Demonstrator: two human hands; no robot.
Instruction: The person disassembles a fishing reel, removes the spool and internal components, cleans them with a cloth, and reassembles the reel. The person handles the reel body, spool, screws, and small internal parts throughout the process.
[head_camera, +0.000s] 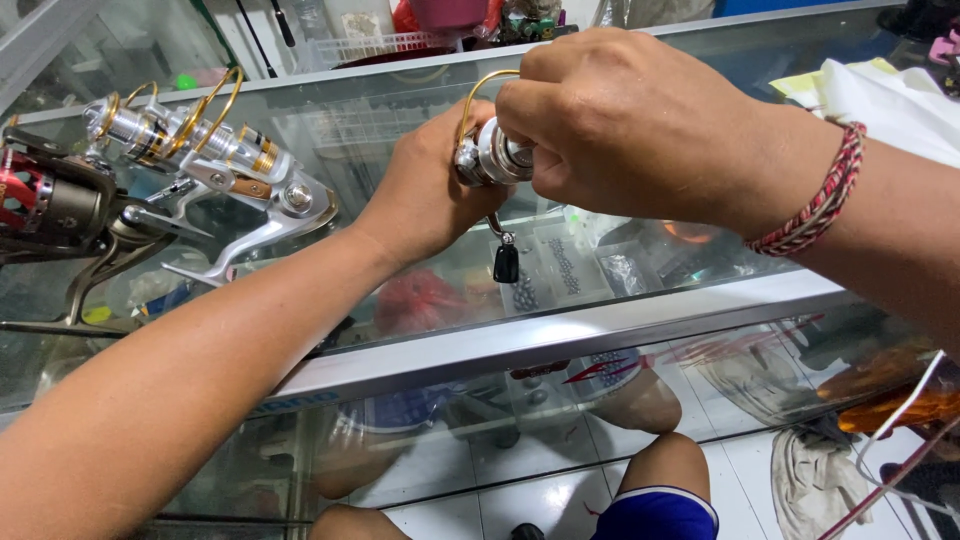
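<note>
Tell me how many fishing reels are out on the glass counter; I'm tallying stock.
3. A silver reel is held between the left hand and right hand; a silver-and-gold reel lies at left; a dark reel sits at the left edge, partly cut off. More may lie outside the frame.

My hands crowd the upper middle of the frame, closed around a small reel. To the upper left, two more reels lie on the glass counter and block that side. The glass between them and my left forearm, at mid-left, is open. At the upper right, white and yellow papers fill the corner.
</note>
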